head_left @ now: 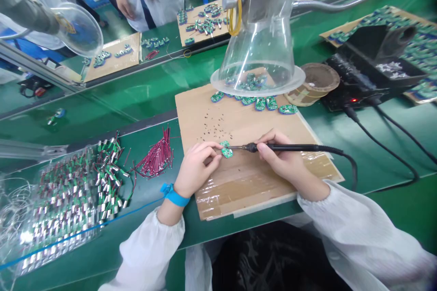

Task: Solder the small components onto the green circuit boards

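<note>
On the green bench: cardboard sheet in front of the person, clear cone hood above its far part. Clear bag of small metal-ended parts at far left. Black unit at right, red light lit; round tub just beside it. Right hand closed around the black handle of a soldering iron, pointing left. Left hand narrow, index finger and thumb at the work board's left edge; can't tell if pinching or only steadying. Red wires piled left of cardboard. Work board, small and green, sits mid-cardboard between the hands. Iron tip reaches it; contact unclear.
</note>
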Demonstrator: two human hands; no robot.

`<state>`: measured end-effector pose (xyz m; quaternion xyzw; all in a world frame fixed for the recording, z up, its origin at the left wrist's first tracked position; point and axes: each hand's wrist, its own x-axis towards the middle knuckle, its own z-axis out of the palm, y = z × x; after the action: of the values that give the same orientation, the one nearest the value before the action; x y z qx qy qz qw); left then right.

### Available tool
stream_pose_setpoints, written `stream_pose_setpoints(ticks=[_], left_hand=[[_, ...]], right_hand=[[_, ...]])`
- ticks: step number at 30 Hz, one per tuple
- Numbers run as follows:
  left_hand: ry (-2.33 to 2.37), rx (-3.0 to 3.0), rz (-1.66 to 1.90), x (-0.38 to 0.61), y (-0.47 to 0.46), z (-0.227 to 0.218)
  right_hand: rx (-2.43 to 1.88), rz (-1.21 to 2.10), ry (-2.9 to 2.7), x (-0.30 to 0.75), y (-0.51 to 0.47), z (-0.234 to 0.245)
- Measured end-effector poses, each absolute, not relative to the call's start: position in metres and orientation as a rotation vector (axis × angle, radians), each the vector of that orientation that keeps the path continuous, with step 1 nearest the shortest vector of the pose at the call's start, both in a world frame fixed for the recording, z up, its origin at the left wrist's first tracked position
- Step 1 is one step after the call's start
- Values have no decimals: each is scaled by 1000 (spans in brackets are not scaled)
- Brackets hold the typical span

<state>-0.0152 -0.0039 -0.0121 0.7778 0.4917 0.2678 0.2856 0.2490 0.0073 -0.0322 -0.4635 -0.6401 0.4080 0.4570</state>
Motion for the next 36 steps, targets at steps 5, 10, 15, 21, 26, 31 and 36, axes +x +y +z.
stream_pose_setpoints(ticks=[5, 10, 15, 21, 26, 31, 36], left_hand=[[1323, 2077, 710, -15, -4, -11], [1325, 2069, 704, -14, -4, -10], [1326, 2057, 684, -15, -4, -10], [1344, 2066, 648, -14, -3, -9], [1337, 2090, 640, -14, -4, -10], [1457, 1936, 790, -18, -7, -14], [1470, 1912, 898, -21, -6, -14]], right_hand=[[-1122, 1033, -1581, 248, 7, -30], [-1122, 1058, -1580, 247, 6, -28], [-1131, 1033, -1608, 248, 4, -27], [-1144, 1039, -1620, 247, 4, -24], [-1145, 1028, -1621, 248, 1, -24], [-1105, 810, -1413, 250, -2, -30], [-1109, 729, -1330, 246, 1, -30]])
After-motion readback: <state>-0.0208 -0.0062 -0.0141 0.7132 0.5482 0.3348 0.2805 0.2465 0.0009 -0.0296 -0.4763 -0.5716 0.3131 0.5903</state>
